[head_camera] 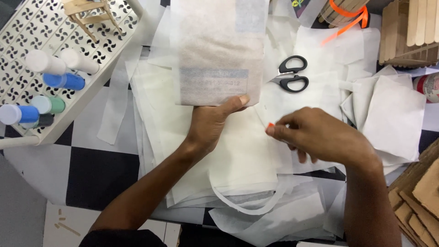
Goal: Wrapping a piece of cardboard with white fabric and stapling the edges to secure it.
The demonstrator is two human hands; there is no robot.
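Note:
My left hand (211, 122) grips the lower edge of a tall, white translucent paper sheet (218, 50), holding it upright in the middle of the view. My right hand (320, 137) hovers to the right of it, fingers pinched on a small orange piece (270, 125) at the fingertips. Under both hands lies a loose pile of thin white paper sheets (238, 160). Black-handled scissors (291, 75) lie on the papers just beyond my right hand.
A white patterned tray (27, 59) at left holds several paint bottles with blue, green and white caps and a small wooden stick frame (91, 16). Wooden stick constructions (409, 27) and an orange strap (350, 18) sit top right. Cardboard pieces (420, 196) lie right.

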